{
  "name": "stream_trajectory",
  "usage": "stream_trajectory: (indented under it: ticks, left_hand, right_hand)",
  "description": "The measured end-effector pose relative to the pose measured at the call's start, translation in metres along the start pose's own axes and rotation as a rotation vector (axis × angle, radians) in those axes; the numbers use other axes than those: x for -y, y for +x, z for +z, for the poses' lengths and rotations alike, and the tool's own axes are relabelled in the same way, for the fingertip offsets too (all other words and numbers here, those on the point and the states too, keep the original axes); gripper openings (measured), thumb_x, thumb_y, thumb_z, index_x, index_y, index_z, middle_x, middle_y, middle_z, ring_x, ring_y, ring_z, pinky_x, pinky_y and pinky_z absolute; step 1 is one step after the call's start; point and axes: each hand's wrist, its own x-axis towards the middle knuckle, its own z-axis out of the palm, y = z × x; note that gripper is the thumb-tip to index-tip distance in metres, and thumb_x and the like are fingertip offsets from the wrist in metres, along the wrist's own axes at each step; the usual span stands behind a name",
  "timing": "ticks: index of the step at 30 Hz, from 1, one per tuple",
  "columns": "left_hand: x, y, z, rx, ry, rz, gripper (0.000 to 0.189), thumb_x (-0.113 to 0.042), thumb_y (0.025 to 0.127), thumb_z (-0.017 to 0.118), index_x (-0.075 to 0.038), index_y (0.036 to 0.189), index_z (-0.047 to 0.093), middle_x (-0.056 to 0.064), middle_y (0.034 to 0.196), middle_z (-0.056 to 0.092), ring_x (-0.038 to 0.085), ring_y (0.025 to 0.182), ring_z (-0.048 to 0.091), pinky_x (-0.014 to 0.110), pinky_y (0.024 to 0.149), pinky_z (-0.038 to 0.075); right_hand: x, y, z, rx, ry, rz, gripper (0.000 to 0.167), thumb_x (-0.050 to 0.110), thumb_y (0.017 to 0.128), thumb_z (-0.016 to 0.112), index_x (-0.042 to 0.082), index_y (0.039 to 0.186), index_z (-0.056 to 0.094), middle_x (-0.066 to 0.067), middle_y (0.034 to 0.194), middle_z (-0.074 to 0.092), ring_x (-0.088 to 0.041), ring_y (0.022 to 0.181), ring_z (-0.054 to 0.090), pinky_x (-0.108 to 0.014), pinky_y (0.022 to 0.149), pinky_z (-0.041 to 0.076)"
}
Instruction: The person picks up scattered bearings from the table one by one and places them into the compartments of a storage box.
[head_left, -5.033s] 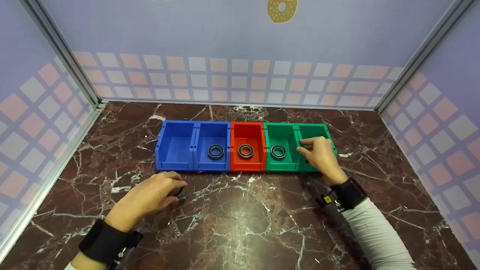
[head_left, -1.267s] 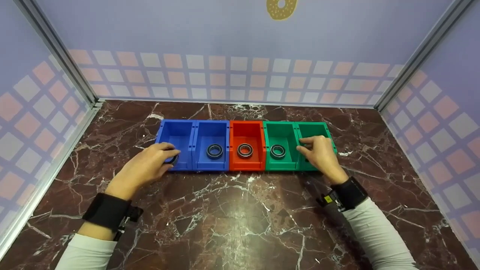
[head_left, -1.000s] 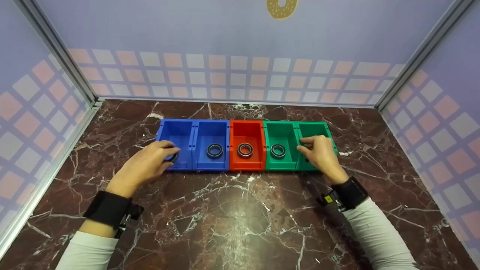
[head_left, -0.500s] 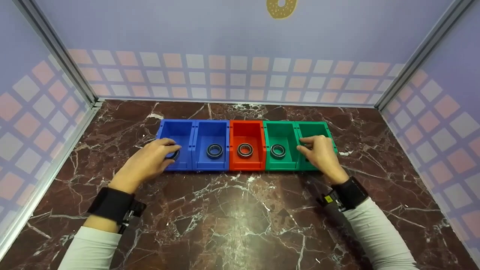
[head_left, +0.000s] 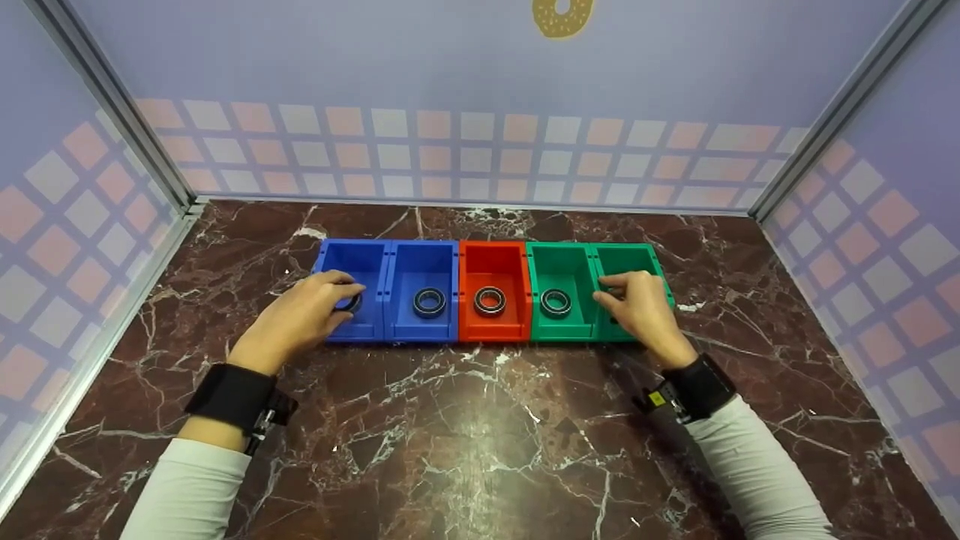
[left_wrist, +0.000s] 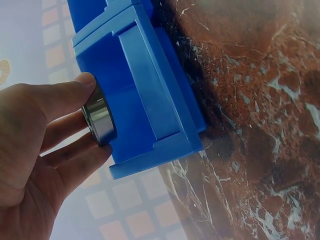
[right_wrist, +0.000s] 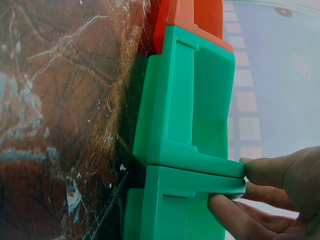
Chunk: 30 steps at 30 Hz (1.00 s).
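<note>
My left hand pinches a ball bearing between thumb and fingertips, its smooth steel outer ring facing the left wrist camera. The bearing is at the mouth of the leftmost blue bin, above its floor. My right hand grips the adjoining side walls of the two green bins, thumb on one side and fingers on the other. Three more bearings lie flat, one each in the second blue bin, the red bin and the left green bin. The hand partly hides the rightmost green bin's inside.
The bins stand side by side in one row on a dark red marbled table. Behind them rises a lilac back panel with pink and white squares. Side panels close off the left and right.
My left hand has carried the bearing from the table in front up to the leftmost blue bin, drifting slightly farther in and right lately. The right hand has kept its place.
</note>
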Motion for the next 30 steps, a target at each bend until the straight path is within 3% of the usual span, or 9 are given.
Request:
stream_trajectory:
  ticks: [9,15,19,24,30]
  left_hand:
    - [0.004,0.004,0.003,0.006,-0.030,-0.025,0.045,-0.007,0.087,0.074,0.002,0.129,0.063,0.025,0.133,0.060,0.041,0.122,0.058,0.052,0.105,0.048]
    - [0.006,0.006,0.005,0.003,-0.038,-0.027,0.044,-0.007,0.087,0.073,0.003,0.128,0.063,0.025,0.131,0.061,0.041,0.122,0.058,0.052,0.104,0.049]
    - [0.005,0.009,0.006,0.009,-0.042,-0.035,0.044,-0.008,0.088,0.073,0.003,0.129,0.062,0.025,0.132,0.060,0.041,0.123,0.057,0.053,0.106,0.047]
    - [0.006,0.012,0.007,0.016,-0.050,-0.050,0.046,-0.007,0.087,0.072,0.003,0.131,0.061,0.026,0.134,0.059,0.042,0.125,0.056,0.054,0.108,0.045]
    - [0.008,0.014,0.010,0.019,-0.051,-0.046,0.046,-0.006,0.087,0.072,0.004,0.130,0.061,0.027,0.133,0.059,0.044,0.123,0.056,0.055,0.107,0.045]
  right_hand:
    - [-0.001,0.000,0.001,0.007,0.012,-0.003,0.033,0.016,0.091,0.071,0.000,0.120,0.070,-0.023,0.100,0.075,-0.026,0.067,0.069,-0.023,0.054,0.044]
    - [-0.001,-0.001,0.000,0.023,0.016,0.007,0.033,0.017,0.093,0.069,0.001,0.122,0.069,-0.021,0.095,0.076,-0.014,0.052,0.056,-0.023,0.049,0.035]
    - [0.000,-0.001,-0.001,0.017,0.013,0.002,0.034,0.018,0.092,0.070,0.001,0.122,0.069,-0.021,0.098,0.076,-0.011,0.054,0.060,-0.022,0.049,0.040]
    - [0.000,-0.002,-0.001,0.013,0.013,-0.008,0.034,0.019,0.092,0.070,0.001,0.122,0.069,-0.021,0.100,0.076,-0.018,0.058,0.065,-0.024,0.051,0.046]
    - [-0.001,-0.002,0.000,0.000,0.022,-0.020,0.033,0.017,0.092,0.071,0.000,0.120,0.070,-0.022,0.100,0.075,-0.019,0.060,0.067,-0.021,0.052,0.047]
